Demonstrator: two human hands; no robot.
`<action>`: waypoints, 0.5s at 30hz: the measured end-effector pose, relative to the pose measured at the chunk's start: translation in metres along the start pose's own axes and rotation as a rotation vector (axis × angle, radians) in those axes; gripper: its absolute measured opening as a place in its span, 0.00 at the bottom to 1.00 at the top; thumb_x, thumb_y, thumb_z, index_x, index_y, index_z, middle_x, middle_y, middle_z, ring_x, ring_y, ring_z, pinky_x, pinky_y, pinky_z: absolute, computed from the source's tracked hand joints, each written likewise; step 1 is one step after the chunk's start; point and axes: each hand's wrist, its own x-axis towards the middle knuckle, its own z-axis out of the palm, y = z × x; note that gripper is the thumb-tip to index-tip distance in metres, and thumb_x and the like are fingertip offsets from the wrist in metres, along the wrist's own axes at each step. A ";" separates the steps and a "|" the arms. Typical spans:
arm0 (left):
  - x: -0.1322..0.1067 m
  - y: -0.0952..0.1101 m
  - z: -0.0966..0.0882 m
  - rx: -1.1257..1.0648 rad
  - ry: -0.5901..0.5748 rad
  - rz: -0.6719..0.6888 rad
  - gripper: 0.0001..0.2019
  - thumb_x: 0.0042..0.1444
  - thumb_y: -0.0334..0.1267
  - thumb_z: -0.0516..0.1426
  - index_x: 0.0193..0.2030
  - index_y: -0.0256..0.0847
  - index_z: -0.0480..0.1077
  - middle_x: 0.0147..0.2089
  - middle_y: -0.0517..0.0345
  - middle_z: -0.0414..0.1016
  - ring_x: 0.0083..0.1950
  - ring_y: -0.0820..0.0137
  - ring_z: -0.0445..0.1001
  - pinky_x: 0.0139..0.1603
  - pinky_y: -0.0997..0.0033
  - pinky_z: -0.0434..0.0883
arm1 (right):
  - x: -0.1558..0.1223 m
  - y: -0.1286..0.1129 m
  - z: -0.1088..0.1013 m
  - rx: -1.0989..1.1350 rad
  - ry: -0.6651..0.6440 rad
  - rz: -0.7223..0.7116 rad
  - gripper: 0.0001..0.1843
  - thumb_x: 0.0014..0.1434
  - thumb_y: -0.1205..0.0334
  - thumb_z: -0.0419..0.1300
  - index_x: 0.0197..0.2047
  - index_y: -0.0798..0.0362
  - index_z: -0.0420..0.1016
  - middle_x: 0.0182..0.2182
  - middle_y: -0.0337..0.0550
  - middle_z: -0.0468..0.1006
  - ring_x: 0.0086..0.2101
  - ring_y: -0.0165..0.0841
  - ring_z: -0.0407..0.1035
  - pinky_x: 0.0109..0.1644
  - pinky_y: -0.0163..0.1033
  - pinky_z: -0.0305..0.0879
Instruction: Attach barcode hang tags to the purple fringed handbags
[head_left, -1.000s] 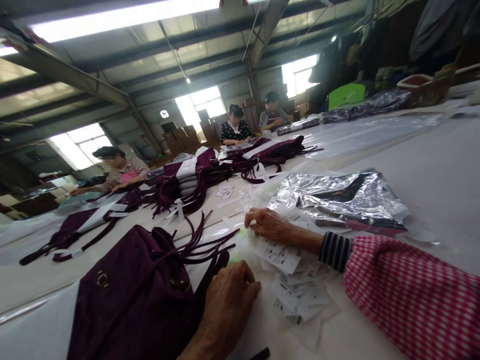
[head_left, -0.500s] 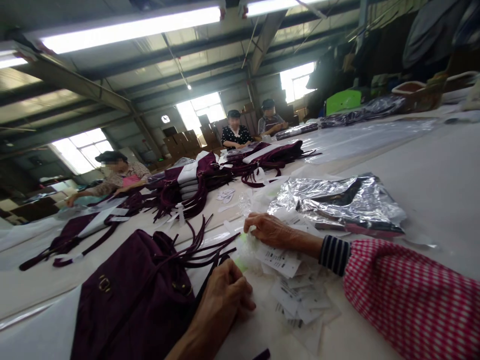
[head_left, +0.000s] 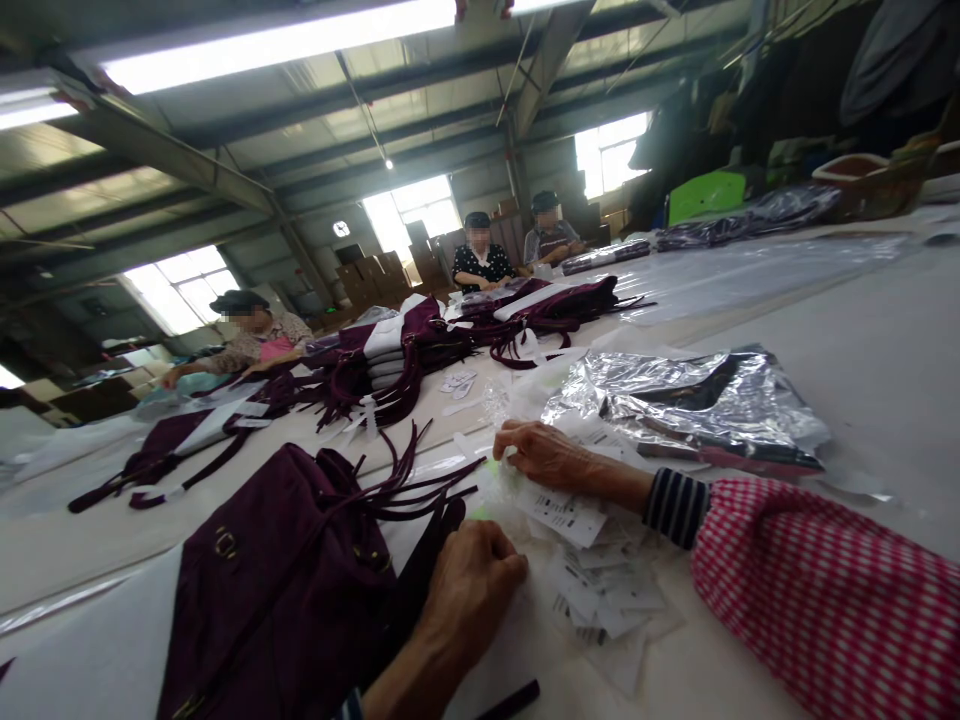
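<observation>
From the head view, your left hand (head_left: 469,580) lies on the table (head_left: 862,340) with its fingers curled nearly closed, pressed against the dark strap of the purple bag (head_left: 285,580); you cannot tell whether anything sits inside it. The bag lies flat just left of that hand, its thin cords fanned out toward the middle. Your right hand (head_left: 544,455) reaches across from the checked sleeve (head_left: 817,590), fingers bent in narrow and pinching the far edge of the loose paper tags (head_left: 600,590) heaped between your two hands. Just beyond that hand lies a crinkled silver foil bag (head_left: 675,400). Farther along the table, more purple bags (head_left: 420,345) are stacked, and three co-workers (head_left: 480,262) sit at its far side.
</observation>
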 end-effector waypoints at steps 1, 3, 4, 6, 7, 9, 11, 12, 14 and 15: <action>0.001 -0.003 -0.002 -0.028 -0.013 0.002 0.06 0.47 0.36 0.56 0.22 0.39 0.69 0.20 0.60 0.68 0.24 0.70 0.67 0.24 0.73 0.56 | 0.000 0.001 0.000 0.000 0.000 -0.002 0.16 0.55 0.77 0.56 0.41 0.51 0.79 0.43 0.43 0.78 0.41 0.36 0.72 0.49 0.40 0.63; 0.001 -0.008 -0.008 -0.132 -0.050 0.002 0.07 0.50 0.40 0.55 0.26 0.40 0.67 0.22 0.60 0.71 0.22 0.71 0.69 0.22 0.75 0.58 | 0.001 0.002 0.001 0.002 -0.002 -0.010 0.16 0.55 0.77 0.56 0.41 0.51 0.79 0.42 0.43 0.77 0.40 0.36 0.72 0.49 0.40 0.63; 0.000 -0.011 -0.011 -0.203 -0.067 -0.002 0.08 0.51 0.42 0.55 0.27 0.40 0.66 0.24 0.59 0.73 0.22 0.72 0.70 0.22 0.76 0.59 | 0.001 0.003 0.001 0.003 -0.005 -0.015 0.16 0.55 0.76 0.56 0.41 0.51 0.79 0.42 0.43 0.77 0.39 0.35 0.72 0.49 0.39 0.63; -0.003 -0.013 -0.015 -0.355 -0.087 -0.032 0.08 0.50 0.42 0.56 0.30 0.40 0.63 0.25 0.57 0.76 0.21 0.72 0.72 0.20 0.77 0.60 | 0.000 0.003 0.000 0.007 -0.013 -0.027 0.17 0.55 0.77 0.56 0.43 0.51 0.79 0.42 0.43 0.77 0.39 0.35 0.72 0.49 0.40 0.63; -0.005 -0.013 -0.016 -0.421 -0.095 -0.056 0.09 0.47 0.41 0.57 0.31 0.41 0.63 0.24 0.58 0.76 0.20 0.72 0.72 0.19 0.77 0.60 | 0.000 0.002 0.000 0.009 -0.017 -0.032 0.18 0.55 0.77 0.56 0.43 0.51 0.79 0.42 0.43 0.77 0.39 0.35 0.72 0.49 0.40 0.64; -0.011 -0.012 -0.016 -0.499 -0.109 -0.111 0.12 0.43 0.38 0.58 0.36 0.41 0.63 0.21 0.61 0.74 0.17 0.72 0.71 0.17 0.78 0.59 | -0.001 0.001 -0.001 0.012 -0.028 -0.045 0.19 0.55 0.77 0.55 0.44 0.51 0.79 0.43 0.44 0.77 0.40 0.35 0.72 0.49 0.39 0.64; -0.020 -0.010 -0.014 -0.558 -0.141 -0.186 0.16 0.41 0.37 0.59 0.39 0.40 0.63 0.20 0.63 0.74 0.17 0.72 0.70 0.16 0.77 0.59 | -0.003 0.000 -0.001 0.018 -0.046 -0.061 0.20 0.55 0.78 0.54 0.45 0.51 0.80 0.44 0.44 0.78 0.40 0.35 0.73 0.48 0.39 0.64; -0.025 -0.010 -0.013 -0.582 -0.173 -0.221 0.17 0.40 0.37 0.59 0.39 0.39 0.64 0.20 0.62 0.74 0.17 0.72 0.70 0.16 0.77 0.58 | -0.003 0.000 -0.001 0.020 -0.056 -0.070 0.20 0.56 0.78 0.54 0.45 0.51 0.80 0.44 0.44 0.78 0.39 0.34 0.73 0.48 0.38 0.65; -0.040 -0.013 -0.014 -0.604 -0.279 -0.236 0.14 0.39 0.38 0.59 0.35 0.37 0.68 0.21 0.59 0.74 0.18 0.73 0.69 0.18 0.77 0.58 | -0.003 -0.001 0.000 0.022 -0.076 -0.081 0.20 0.57 0.78 0.52 0.44 0.51 0.80 0.44 0.44 0.78 0.38 0.33 0.73 0.47 0.38 0.65; -0.049 -0.016 -0.015 -0.603 -0.338 -0.217 0.13 0.39 0.38 0.61 0.33 0.35 0.71 0.21 0.58 0.74 0.19 0.75 0.68 0.19 0.77 0.58 | -0.003 -0.001 0.001 0.021 -0.084 -0.083 0.19 0.57 0.78 0.52 0.43 0.52 0.80 0.43 0.44 0.78 0.37 0.33 0.73 0.47 0.38 0.65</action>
